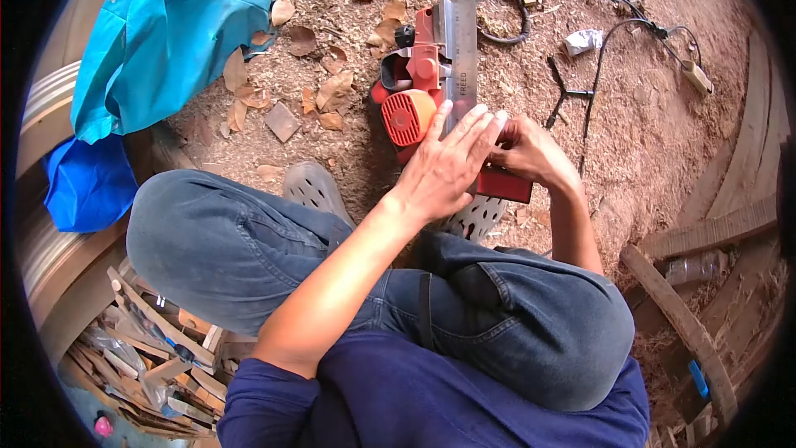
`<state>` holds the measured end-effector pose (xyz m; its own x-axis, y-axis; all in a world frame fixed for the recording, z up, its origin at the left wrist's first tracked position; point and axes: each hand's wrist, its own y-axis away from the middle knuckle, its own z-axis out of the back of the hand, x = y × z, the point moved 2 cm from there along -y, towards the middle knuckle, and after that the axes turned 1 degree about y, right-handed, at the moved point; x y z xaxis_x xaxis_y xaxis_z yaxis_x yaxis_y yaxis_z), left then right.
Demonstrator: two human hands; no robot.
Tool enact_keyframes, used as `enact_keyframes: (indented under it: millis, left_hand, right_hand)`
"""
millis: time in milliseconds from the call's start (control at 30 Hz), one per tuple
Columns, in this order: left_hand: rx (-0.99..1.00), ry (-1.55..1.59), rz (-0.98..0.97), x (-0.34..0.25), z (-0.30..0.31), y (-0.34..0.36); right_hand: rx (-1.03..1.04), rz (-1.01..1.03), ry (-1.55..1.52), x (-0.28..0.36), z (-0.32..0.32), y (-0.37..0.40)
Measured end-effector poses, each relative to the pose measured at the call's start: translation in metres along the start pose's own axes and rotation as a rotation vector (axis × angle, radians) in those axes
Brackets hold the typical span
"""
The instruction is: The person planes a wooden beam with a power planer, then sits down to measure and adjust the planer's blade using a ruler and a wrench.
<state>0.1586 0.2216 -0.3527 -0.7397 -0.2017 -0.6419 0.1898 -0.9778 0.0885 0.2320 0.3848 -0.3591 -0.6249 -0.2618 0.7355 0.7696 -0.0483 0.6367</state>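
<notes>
A red and orange electric hand planer (424, 66) lies on its side on the ground before me, its metal sole facing right. Along the sole lies a steel ruler (464, 33) marked "FREED". My left hand (444, 166) rests over the ruler's near part and the planer body, fingers stretched out and thumb beside the orange motor cover (406, 118). Close against it, my right hand (535, 153) has its fingers curled and pinched together at the planer's red rear end (507, 186). Whatever those fingertips hold is hidden.
Sawdust and dry leaves (336, 91) cover the ground. A black power cable (609, 41) and a black T-shaped tool (566, 93) lie to the right. Turquoise cloth (166, 41) hangs at left. Wood scraps (157, 357) and curved timber pieces (688, 323) lie at both sides.
</notes>
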Motion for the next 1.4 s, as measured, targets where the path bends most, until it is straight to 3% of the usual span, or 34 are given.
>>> enact_keyframes:
  millis: [300, 367, 400, 533, 1033, 1267, 1367, 1400]
  left_hand:
    - [-0.029, -0.081, 0.037, 0.003, 0.000, 0.000]
    - [-0.060, -0.074, 0.008, 0.005, -0.002, 0.001]
    - [-0.061, -0.075, 0.010, 0.005, -0.001, 0.001]
    - [-0.056, -0.025, -0.036, 0.009, -0.006, 0.005]
    - [-0.107, 0.019, -0.098, 0.008, -0.009, 0.008]
    - [-0.074, -0.073, -0.065, 0.003, -0.015, 0.006]
    - [-0.072, -0.073, -0.053, 0.003, -0.017, 0.006]
    - [-0.074, -0.071, -0.050, 0.002, -0.018, 0.006]
  right_hand:
    - [0.093, -0.177, -0.051, -0.010, 0.002, 0.002]
    - [0.109, -0.153, -0.381, -0.027, 0.003, 0.002]
    - [0.111, -0.151, -0.380, -0.026, 0.007, 0.003]
    - [0.023, -0.269, -0.456, -0.036, 0.017, -0.002]
    - [-0.369, -0.137, -0.527, -0.059, -0.015, -0.081]
    - [-0.300, -0.159, -0.492, -0.060, -0.020, -0.089]
    - [-0.288, -0.258, -0.474, -0.058, -0.019, -0.087]
    - [-0.289, -0.251, -0.598, -0.062, -0.023, -0.091]
